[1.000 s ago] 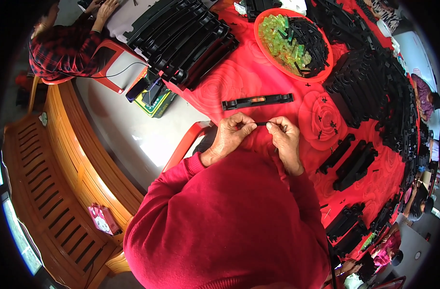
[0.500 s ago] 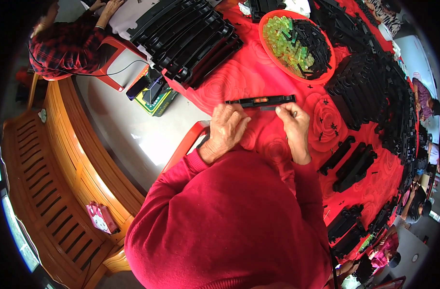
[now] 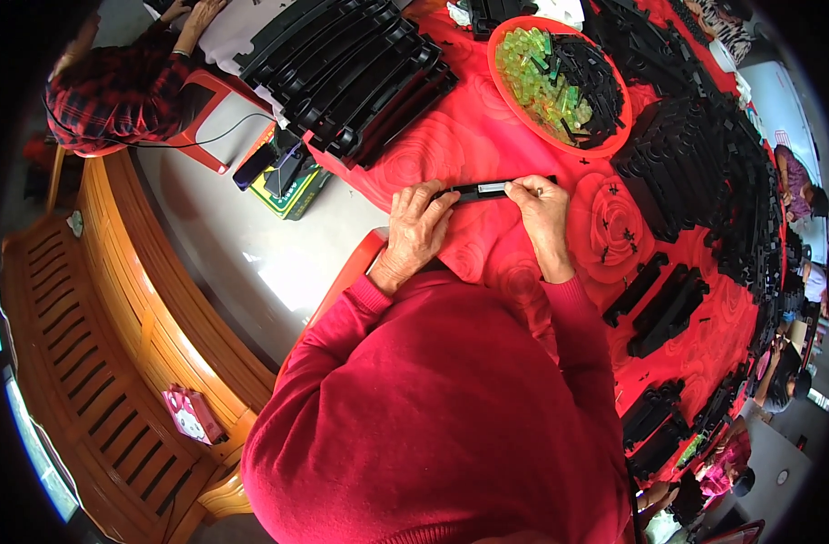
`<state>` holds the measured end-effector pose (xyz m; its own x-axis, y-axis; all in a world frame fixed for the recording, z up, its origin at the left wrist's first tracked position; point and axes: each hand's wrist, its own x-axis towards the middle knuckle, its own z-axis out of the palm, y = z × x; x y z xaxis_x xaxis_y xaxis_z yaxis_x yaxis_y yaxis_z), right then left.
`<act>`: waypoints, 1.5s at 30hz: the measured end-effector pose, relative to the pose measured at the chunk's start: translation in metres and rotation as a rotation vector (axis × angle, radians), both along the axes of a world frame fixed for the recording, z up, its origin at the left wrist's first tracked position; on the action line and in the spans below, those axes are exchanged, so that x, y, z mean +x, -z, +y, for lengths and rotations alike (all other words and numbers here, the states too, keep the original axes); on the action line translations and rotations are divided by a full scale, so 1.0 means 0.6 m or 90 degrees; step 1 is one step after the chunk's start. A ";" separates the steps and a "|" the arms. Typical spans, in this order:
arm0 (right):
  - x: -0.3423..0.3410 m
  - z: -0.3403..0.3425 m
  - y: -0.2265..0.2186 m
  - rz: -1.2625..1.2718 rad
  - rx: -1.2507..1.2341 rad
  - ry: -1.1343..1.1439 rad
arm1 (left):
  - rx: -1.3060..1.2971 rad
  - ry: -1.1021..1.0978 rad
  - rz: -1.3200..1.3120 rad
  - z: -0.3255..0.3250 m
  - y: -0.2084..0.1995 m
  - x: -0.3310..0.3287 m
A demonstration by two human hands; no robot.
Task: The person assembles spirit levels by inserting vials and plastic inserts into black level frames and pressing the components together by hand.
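Observation:
A slim black plastic spirit level body (image 3: 469,193) lies crosswise between my hands, low over the red tablecloth (image 3: 442,150). A pale, whitish strip shows in the window at its middle. My left hand (image 3: 417,231) is closed on the left end, thumb and fingers pinching it. With its thumb and fingertips, my right hand (image 3: 541,222) grips the bar just right of the window, and part of the right end is hidden behind it. Beyond my hands stands an orange-red bowl (image 3: 543,135) with yellow-green vials (image 3: 528,72) and small black plastic pieces (image 3: 600,91).
Stacked black plastic frames (image 3: 342,82) stand at the far left of the table. More black parts (image 3: 664,168) crowd its right side, and several bars (image 3: 668,313) lie nearer. A green box (image 3: 292,190) and wooden bench (image 3: 97,363) are leftward. Another person (image 3: 115,100) sits far left.
My right hand has slid left along the bar to its middle, and my left hand has taken a firmer pinch on the left end. The window showed orange before and looks whitish now.

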<state>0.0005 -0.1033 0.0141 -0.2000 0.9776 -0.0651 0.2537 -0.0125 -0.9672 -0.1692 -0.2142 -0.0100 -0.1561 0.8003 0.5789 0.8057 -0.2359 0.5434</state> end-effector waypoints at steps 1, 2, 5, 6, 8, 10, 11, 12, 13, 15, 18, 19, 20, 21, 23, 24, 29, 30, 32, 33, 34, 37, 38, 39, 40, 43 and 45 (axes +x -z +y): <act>0.000 0.000 0.001 -0.011 0.001 0.002 | 0.002 0.002 0.010 0.000 0.001 0.000; -0.001 -0.001 0.002 -0.022 0.002 0.003 | 0.004 0.004 0.020 0.000 0.001 0.000; -0.007 -0.007 -0.003 -0.089 0.027 0.030 | 0.014 0.006 0.032 0.000 0.003 0.000; -0.010 -0.011 -0.003 -0.089 0.026 0.030 | 0.013 0.007 0.032 0.000 0.003 0.000; -0.015 -0.018 -0.004 -0.193 0.095 0.075 | 0.004 0.003 0.075 0.000 -0.001 0.002; -0.016 -0.020 0.002 -0.202 0.105 0.082 | -0.001 0.019 0.100 0.004 -0.011 0.003; -0.016 -0.021 0.004 -0.211 0.116 0.088 | -0.007 0.034 0.126 0.008 -0.016 0.003; -0.016 -0.021 0.005 -0.210 0.116 0.089 | -0.007 0.036 0.127 0.012 -0.021 0.003; -0.016 -0.021 0.003 -0.215 0.121 0.086 | -0.027 0.048 0.162 0.018 -0.024 0.002; -0.017 -0.022 0.003 -0.219 0.126 0.085 | -0.047 0.062 0.198 0.027 -0.025 0.000; -0.021 -0.023 0.005 -0.235 0.138 0.095 | -0.094 0.084 0.232 0.037 -0.025 -0.003; -0.021 -0.024 0.005 -0.233 0.134 0.096 | -0.117 0.091 0.237 0.038 -0.027 -0.003; -0.021 -0.025 0.006 -0.231 0.131 0.097 | -0.140 0.098 0.243 0.038 -0.030 -0.003; -0.022 -0.026 0.005 -0.229 0.130 0.099 | -0.141 0.099 0.246 0.039 -0.032 -0.003; -0.024 -0.028 0.003 -0.233 0.136 0.099 | -0.127 0.097 0.261 0.040 -0.032 -0.004; -0.025 -0.028 0.002 -0.233 0.134 0.100 | -0.129 0.098 0.261 0.041 -0.034 -0.007; -0.024 -0.030 0.001 -0.268 0.163 0.094 | -0.171 0.214 0.235 0.056 -0.045 -0.025; -0.025 -0.030 0.003 -0.268 0.161 0.094 | -0.173 0.215 0.235 0.058 -0.047 -0.028; -0.025 -0.032 0.005 -0.273 0.147 0.093 | -0.188 0.238 0.247 0.063 -0.049 -0.031; -0.025 -0.032 0.006 -0.274 0.144 0.094 | -0.190 0.240 0.246 0.064 -0.051 -0.031; -0.027 -0.031 0.008 -0.262 0.144 0.094 | -0.188 0.246 0.247 0.066 -0.053 -0.032; -0.026 -0.031 0.011 -0.232 0.152 0.092 | -0.184 0.261 0.242 0.072 -0.057 -0.034; -0.026 -0.032 0.011 -0.214 0.163 0.092 | -0.178 0.268 0.236 0.074 -0.057 -0.035; -0.026 -0.032 0.010 -0.214 0.159 0.091 | -0.182 0.268 0.235 0.076 -0.058 -0.036; -0.026 -0.032 0.009 -0.205 0.153 0.092 | -0.181 0.282 0.223 0.078 -0.057 -0.036; -0.028 -0.033 0.006 -0.189 0.135 0.095 | -0.179 0.315 0.183 0.088 -0.049 -0.043; -0.030 -0.034 0.006 -0.182 0.124 0.097 | -0.179 0.334 0.155 0.093 -0.045 -0.046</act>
<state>-0.0172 -0.1234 0.0105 -0.0516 0.9944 0.0927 0.5234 0.1060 -0.8455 -0.1970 -0.1584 0.0168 0.4067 0.8608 0.3060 0.7302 -0.5076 0.4574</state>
